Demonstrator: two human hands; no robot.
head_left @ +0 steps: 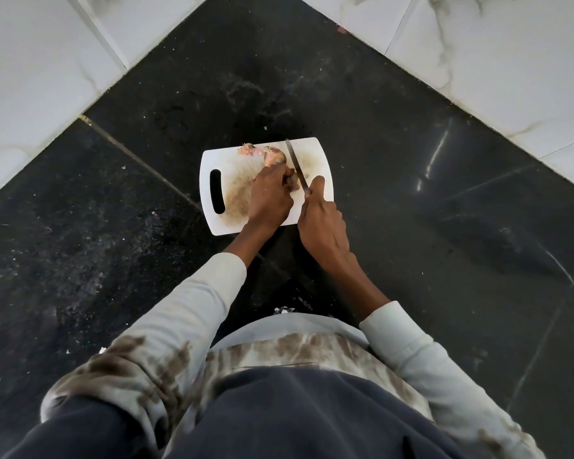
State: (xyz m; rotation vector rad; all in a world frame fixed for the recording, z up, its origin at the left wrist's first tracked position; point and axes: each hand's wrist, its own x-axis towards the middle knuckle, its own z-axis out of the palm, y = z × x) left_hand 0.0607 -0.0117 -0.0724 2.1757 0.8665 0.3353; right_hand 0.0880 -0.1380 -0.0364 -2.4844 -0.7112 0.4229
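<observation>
Two hands over the white cutting board (pixel 317 154), centre of frame, head view. My left hand (pixel 270 197): fingers curled round the near end of the meat piece (pixel 275 156), pinning it on the board's upper middle. My right hand (pixel 322 223): wrapped round the knife (pixel 295 167) handle, blade running up-frame against the meat's right side. Small scrap (pixel 247 149) lies just left of the meat, at the board's top edge. Board sits on the black counter (pixel 411 193), handle slot at its left end.
</observation>
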